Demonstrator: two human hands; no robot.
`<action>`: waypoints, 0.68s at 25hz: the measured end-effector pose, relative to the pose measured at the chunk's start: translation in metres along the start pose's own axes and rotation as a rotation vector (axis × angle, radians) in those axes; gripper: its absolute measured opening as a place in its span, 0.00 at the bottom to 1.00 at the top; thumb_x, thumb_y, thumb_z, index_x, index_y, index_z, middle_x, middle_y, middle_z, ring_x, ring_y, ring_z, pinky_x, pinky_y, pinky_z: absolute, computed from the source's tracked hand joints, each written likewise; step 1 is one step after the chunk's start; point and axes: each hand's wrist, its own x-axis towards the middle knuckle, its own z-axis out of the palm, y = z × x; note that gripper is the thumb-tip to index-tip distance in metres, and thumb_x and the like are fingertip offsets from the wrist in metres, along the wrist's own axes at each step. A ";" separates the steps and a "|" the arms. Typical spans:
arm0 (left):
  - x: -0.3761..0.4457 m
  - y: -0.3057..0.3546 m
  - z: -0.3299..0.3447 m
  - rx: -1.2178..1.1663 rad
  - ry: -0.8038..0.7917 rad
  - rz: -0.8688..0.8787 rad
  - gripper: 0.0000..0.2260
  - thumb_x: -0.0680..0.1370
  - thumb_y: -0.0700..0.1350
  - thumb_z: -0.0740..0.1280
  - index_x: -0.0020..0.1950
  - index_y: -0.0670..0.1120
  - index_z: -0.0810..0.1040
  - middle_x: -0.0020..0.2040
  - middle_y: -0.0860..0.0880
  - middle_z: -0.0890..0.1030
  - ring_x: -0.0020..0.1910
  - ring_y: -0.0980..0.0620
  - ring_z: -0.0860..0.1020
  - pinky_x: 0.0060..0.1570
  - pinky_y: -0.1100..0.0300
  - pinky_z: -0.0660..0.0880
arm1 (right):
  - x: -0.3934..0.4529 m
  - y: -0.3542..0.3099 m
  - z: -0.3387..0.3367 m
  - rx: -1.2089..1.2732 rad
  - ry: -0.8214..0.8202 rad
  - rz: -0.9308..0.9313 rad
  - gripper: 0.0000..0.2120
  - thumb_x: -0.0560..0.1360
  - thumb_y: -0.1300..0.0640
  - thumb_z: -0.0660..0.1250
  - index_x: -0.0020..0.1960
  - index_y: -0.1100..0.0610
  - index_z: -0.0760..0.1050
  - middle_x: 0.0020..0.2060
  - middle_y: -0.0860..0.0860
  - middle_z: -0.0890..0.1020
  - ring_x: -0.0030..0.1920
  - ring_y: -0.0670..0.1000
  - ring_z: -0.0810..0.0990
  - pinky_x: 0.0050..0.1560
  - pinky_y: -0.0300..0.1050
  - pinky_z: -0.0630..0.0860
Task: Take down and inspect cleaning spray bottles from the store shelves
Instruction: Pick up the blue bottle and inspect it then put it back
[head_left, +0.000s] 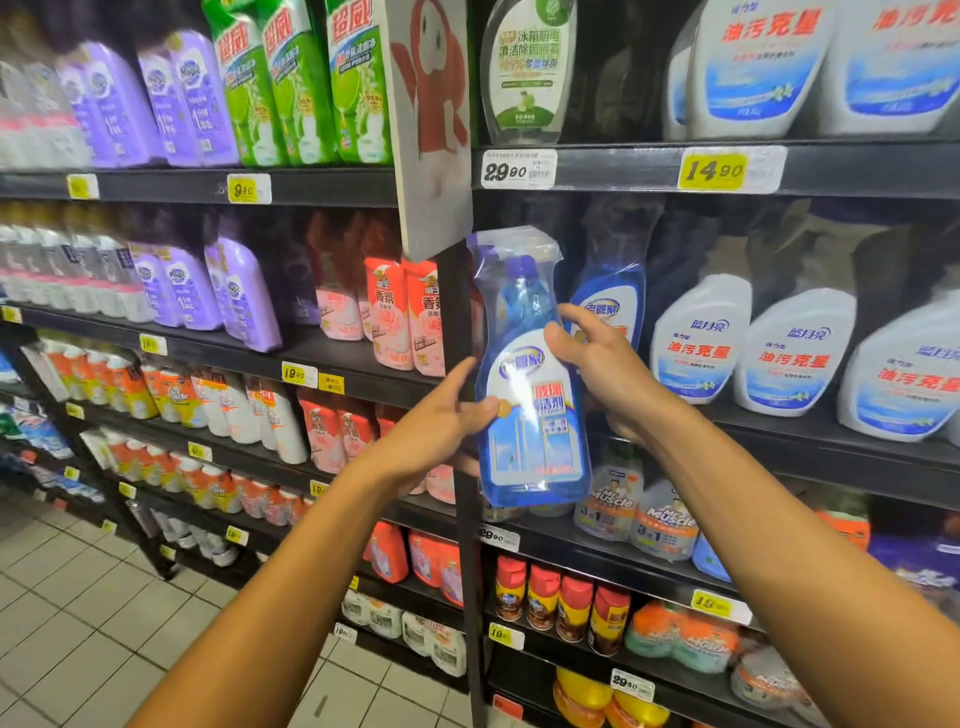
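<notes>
A blue glass-cleaner spray bottle (530, 415), wrapped in clear plastic, is held upright in front of the shelf upright. My left hand (441, 421) grips its lower left side, thumb on the label. My right hand (597, 364) holds its right side at the waist, fingers curled behind. A second blue spray bottle (613, 301) of the same brand stands on the shelf just behind my right hand.
White spray bottles (795, 353) fill the shelf (831, 447) to the right, with more on the shelf above. Purple, green and pink refill pouches (176, 98) line the left bay. A hanging sign (431, 124) juts out above the held bottle. Tiled floor lies lower left.
</notes>
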 end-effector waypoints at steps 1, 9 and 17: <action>0.000 -0.008 0.000 0.019 -0.004 -0.001 0.20 0.83 0.43 0.61 0.72 0.55 0.61 0.45 0.54 0.86 0.44 0.56 0.85 0.31 0.60 0.79 | -0.003 0.005 0.000 -0.021 -0.015 0.008 0.18 0.81 0.50 0.65 0.70 0.50 0.71 0.57 0.51 0.83 0.48 0.49 0.86 0.37 0.43 0.80; 0.008 -0.048 0.002 0.098 0.043 -0.021 0.08 0.83 0.38 0.60 0.60 0.45 0.74 0.45 0.53 0.85 0.44 0.60 0.84 0.38 0.65 0.80 | -0.015 0.031 0.005 -0.019 -0.109 0.086 0.06 0.83 0.54 0.62 0.56 0.52 0.76 0.45 0.49 0.87 0.45 0.48 0.87 0.34 0.42 0.80; 0.017 -0.054 -0.002 0.042 0.048 0.035 0.10 0.82 0.36 0.61 0.56 0.50 0.76 0.45 0.55 0.87 0.47 0.58 0.84 0.40 0.65 0.79 | -0.013 0.028 -0.005 -0.003 -0.243 0.071 0.14 0.79 0.50 0.67 0.63 0.53 0.74 0.53 0.52 0.86 0.54 0.52 0.85 0.50 0.49 0.82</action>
